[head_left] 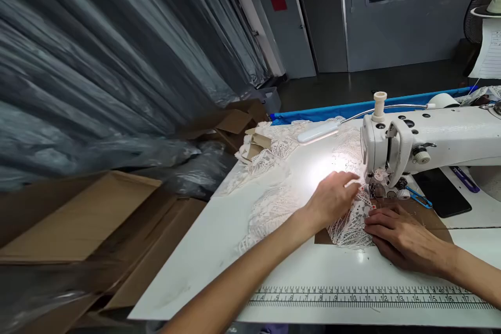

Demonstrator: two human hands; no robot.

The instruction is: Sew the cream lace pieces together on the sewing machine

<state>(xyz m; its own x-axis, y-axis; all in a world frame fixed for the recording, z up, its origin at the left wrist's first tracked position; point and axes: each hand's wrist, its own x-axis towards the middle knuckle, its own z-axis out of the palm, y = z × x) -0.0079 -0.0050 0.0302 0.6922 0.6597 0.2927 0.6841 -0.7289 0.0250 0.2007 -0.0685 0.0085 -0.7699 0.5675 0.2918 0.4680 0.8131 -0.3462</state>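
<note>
Pale pink-white lace fabric (351, 227) lies under the needle area of a white sewing machine (446, 133). My left hand (332, 198) is just left of the presser foot, its fingers curled and closed on the lace. My right hand (403, 235) rests to the right of the lace, fingers stretched out and touching its edge, palm down on a brown plate (434, 227). The needle tip is hard to make out behind the machine head. A lit lamp (319, 132) on a bendy neck shines onto the work.
More lace (274, 209) is spread on the white table (188, 282), left of my hand. A ruler strip (352, 297) runs along the front edge. Blue-handled snips (420, 198) and a black phone (442, 193) lie right. Cardboard boxes (78, 219) stand left of the table.
</note>
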